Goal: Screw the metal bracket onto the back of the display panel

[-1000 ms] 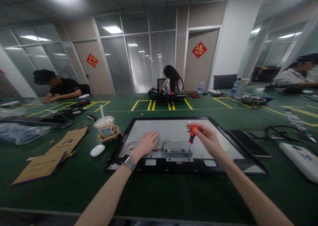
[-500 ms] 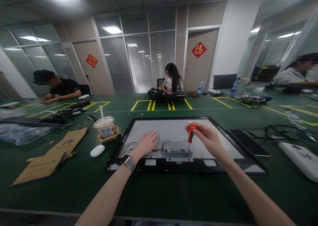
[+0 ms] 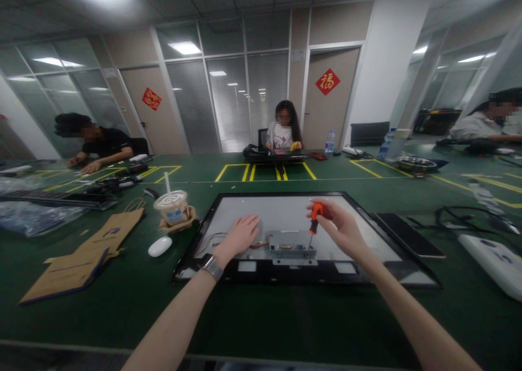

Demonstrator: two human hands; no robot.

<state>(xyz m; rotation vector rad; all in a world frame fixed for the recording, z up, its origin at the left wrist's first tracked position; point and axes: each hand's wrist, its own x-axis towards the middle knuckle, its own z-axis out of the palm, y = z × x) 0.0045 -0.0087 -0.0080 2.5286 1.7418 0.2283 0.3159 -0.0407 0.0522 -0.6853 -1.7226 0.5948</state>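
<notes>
A black-framed monitor panel (image 3: 285, 210) lies back-up on the green table in front of me. A small metal circuit box (image 3: 290, 242) is mounted near its front edge, with thin wires (image 3: 207, 239) running left from it. My left hand (image 3: 238, 236) lies flat on the panel beside the box, fingers stretched out. My right hand (image 3: 340, 230) pinches an orange-handled screwdriver (image 3: 314, 220) held upright, its tip on the box's right end.
A lidded drink cup (image 3: 174, 208), a white mouse (image 3: 160, 246) and brown paper bags (image 3: 85, 251) lie to the left. A black phone (image 3: 408, 234), cables (image 3: 460, 218) and a white device (image 3: 491, 262) lie to the right. Three other people sit at the far tables.
My right hand's fingers have shifted slightly round the screwdriver handle. The person at the far middle has lifted their head. My left hand has stayed put.
</notes>
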